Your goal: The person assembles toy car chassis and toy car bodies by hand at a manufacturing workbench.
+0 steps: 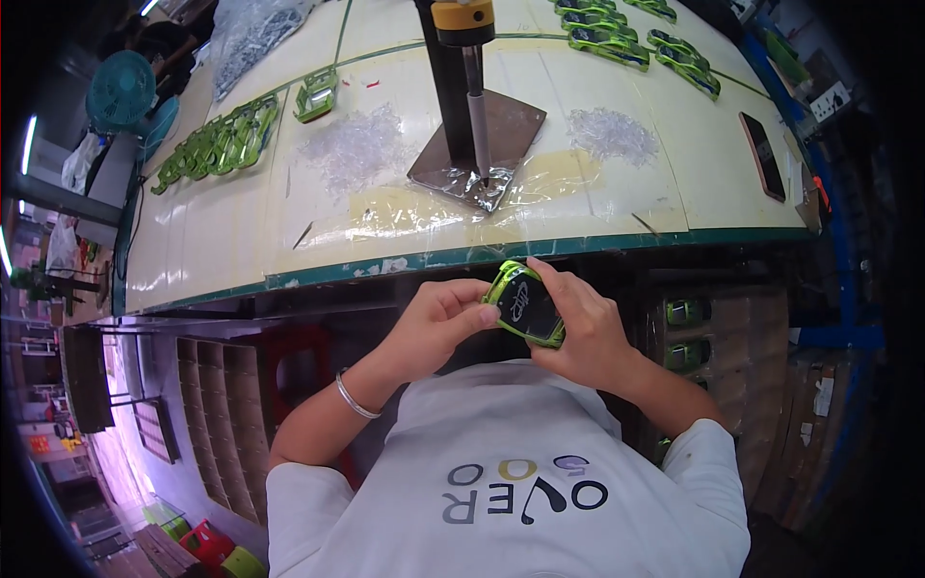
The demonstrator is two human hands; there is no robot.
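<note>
A shiny green toy car body with a black panel and a silver mark (529, 305) is held in front of my chest, just off the table's near edge. My right hand (594, 332) wraps its right side, fingers along the far rim. At the opposite edge, my left hand (436, 328) pinches the car body between thumb and fingers. Beyond both hands, a tool with a yellow-and-black head (462, 21) points its rod down at a brown metal plate (520, 123). Heaps of small clear plastic pieces lie left (358, 144) and right (613, 135) of that plate.
Green car shells stand in a row (220, 143) at left, with one single shell (316, 94) nearby. More shells (605, 40) sit at the back right. A phone (763, 154) lies near the right edge. Compartmented cardboard trays flank me, left (224, 414) and right (737, 337).
</note>
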